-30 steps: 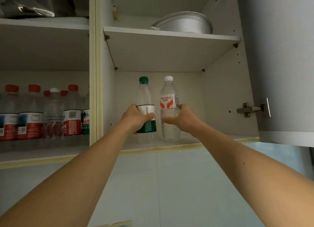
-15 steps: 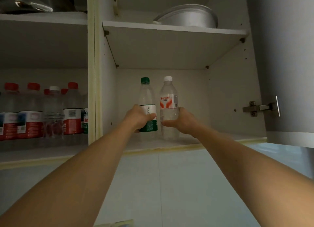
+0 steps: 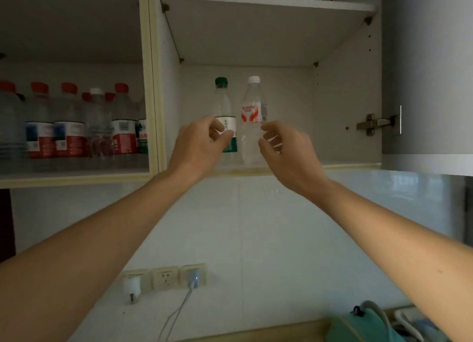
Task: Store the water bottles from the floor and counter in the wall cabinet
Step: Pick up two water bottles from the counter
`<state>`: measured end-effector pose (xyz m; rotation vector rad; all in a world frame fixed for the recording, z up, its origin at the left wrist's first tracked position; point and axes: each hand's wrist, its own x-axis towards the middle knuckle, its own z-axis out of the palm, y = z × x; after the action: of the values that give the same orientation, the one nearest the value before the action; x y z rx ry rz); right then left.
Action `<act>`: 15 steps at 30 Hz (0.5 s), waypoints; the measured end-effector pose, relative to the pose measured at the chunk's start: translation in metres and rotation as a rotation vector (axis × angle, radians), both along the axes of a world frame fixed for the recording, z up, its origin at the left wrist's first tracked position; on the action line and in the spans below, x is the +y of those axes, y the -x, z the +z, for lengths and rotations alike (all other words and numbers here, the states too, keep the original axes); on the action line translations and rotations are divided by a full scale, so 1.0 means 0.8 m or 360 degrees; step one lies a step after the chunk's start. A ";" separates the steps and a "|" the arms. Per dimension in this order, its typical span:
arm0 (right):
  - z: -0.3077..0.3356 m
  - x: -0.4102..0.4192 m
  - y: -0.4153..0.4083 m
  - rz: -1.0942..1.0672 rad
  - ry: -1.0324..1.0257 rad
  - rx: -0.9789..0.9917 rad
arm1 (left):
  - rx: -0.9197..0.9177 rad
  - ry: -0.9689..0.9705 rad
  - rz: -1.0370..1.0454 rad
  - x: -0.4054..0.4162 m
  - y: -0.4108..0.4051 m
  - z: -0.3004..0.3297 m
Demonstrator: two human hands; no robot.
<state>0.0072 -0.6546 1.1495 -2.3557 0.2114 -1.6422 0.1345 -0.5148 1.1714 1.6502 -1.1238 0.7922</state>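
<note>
Wall cabinet point(image 3: 345, 90): green-capped bottle point(image 3: 223, 116) beside red-labelled, illegibly branded white-capped bottle point(image 3: 253, 116).

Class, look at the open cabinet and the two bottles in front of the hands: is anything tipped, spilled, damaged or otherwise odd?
Nothing stands out. The green-capped bottle and white-capped bottle stand upright, side by side, caps on, on the shelf.

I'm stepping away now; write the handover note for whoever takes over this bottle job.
Left hand: loosely curled, holding nothing, in front of the green-cap bottle.
Right hand: loosely curled, holding nothing, beside the white-cap bottle.
Both bottles stand upright, side by side, on the right cabinet shelf. More bottles fill the left shelf.
Done: these two stored.
Left: floor and counter are out of view; check them.
</note>
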 end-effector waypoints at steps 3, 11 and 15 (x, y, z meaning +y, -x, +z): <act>-0.051 0.024 0.028 0.0182 0.0050 -0.0066 | 0.0008 0.0063 -0.0151 0.027 0.024 -0.052; -0.232 0.053 0.051 0.0421 -0.0616 0.0522 | 0.0582 -0.0102 -0.0202 0.058 0.041 -0.257; -0.336 0.062 0.051 0.0397 -0.0866 0.0799 | 0.0893 -0.0307 -0.0187 0.077 0.039 -0.377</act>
<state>-0.0334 -0.6052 0.8808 -2.1953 0.3836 -0.7361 0.1035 -0.4529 0.8699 1.7926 -0.8981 0.1228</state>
